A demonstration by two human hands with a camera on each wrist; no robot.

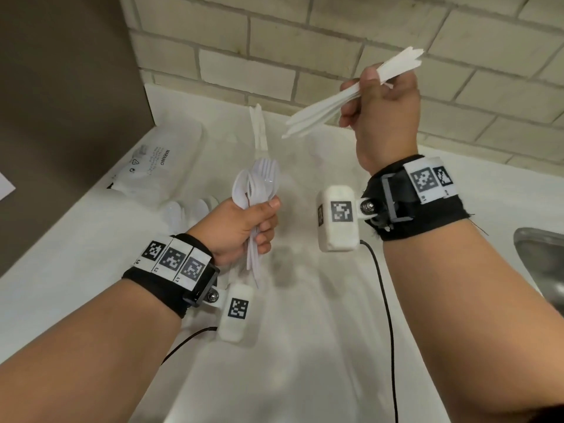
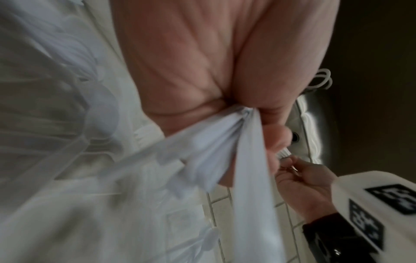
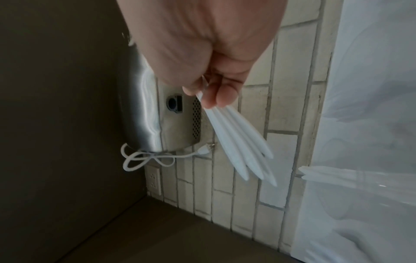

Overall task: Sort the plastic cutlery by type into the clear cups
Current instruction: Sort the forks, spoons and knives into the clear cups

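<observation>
My left hand [image 1: 265, 227] grips a bundle of white plastic forks and spoons [image 1: 259, 184], heads up, above the white counter [image 1: 305, 331]. The left wrist view shows their handles [image 2: 225, 142] fanning out below the palm. Raised at the upper right, my right hand [image 1: 360, 99] grips several white plastic knives [image 1: 311, 120], blades slanting down to the left; the right wrist view shows the same knives [image 3: 238, 142]. Between the hands, a few more knives [image 1: 258, 126] stand upright. The clear cup around them barely shows.
A clear plastic bag [image 1: 158, 166] printed with WARNING lies at the counter's back left. Loose white spoons [image 1: 189, 212] lie beside it. A steel sink [image 1: 543, 261] is at the right edge, and a tiled wall [image 1: 305, 41] stands behind the counter.
</observation>
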